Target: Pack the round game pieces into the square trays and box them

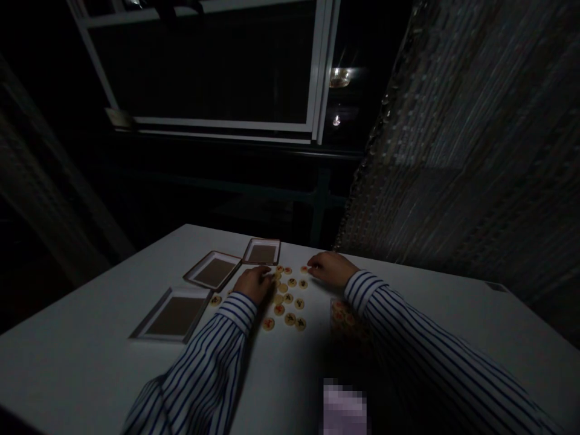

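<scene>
Round wooden Chinese chess pieces with red or black characters lie loosely spread in the middle of the white table. At the left edge of the spread is my left hand, palm down, fingers apart beside several pieces; some are partly hidden by it. My right hand is at the far right of the spread, its fingertips at a red-marked piece on the table. Its fingers look loosely apart. One black-marked piece lies left of my left wrist. A container of more pieces sits partly hidden under my right sleeve.
Three shallow trays or lids stand on the left: a near one, a middle one and a far one. A bead-like curtain hangs at the right, beyond the table. Behind is a dark window. The room is dim.
</scene>
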`<state>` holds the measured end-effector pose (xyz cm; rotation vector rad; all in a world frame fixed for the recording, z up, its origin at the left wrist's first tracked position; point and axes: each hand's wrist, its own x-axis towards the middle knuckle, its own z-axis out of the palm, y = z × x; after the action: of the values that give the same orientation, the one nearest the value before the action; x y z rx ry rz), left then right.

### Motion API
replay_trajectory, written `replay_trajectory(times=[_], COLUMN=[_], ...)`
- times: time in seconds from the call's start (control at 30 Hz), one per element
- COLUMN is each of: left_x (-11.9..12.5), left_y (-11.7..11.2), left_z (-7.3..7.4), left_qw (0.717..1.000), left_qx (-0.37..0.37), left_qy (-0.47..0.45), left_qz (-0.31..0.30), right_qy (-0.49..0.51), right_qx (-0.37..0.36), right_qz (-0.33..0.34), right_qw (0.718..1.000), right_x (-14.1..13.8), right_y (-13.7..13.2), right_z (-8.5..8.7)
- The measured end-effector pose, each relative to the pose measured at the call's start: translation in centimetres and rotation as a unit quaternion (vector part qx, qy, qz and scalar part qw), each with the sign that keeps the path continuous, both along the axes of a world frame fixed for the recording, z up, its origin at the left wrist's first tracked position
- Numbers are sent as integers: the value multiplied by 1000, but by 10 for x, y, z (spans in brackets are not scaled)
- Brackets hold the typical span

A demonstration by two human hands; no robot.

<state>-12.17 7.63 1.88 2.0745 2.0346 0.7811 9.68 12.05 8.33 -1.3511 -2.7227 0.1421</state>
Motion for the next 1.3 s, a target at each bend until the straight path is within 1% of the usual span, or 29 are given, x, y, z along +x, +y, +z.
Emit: replay_trajectory(times=[0.17,0.27,0.37,0.47,0.67,0.87,1.3], left_x=[-5,-7,-7,-4,3,7,6], left_y=[21,30,37,40,40,39,42], left_z=[-7,-14,-18,-19,-13,-9,-16], left_qw=[999,999,999,997,994,994,994], left_qx=[-10,-14,-6,-1,-9,-29,-13], left_qy=[10,24,42,60,92,98,84], left_qz=[-29,-30,-33,-44,-51,-46,-62], right_qy=[-21,-29,-38,-48,-63,-66,-65], right_qx=[11,4,-4,-13,-24,-21,-10], right_qz=[15,21,25,29,38,43,41], right_qw=[1000,999,999,998,997,997,997], right_x=[-33,-50,-63,-71,-77,-79,-81], right_y=[22,31,38,44,49,51,51], right_z=[-18,-28,-35,-40,-45,-48,-49])
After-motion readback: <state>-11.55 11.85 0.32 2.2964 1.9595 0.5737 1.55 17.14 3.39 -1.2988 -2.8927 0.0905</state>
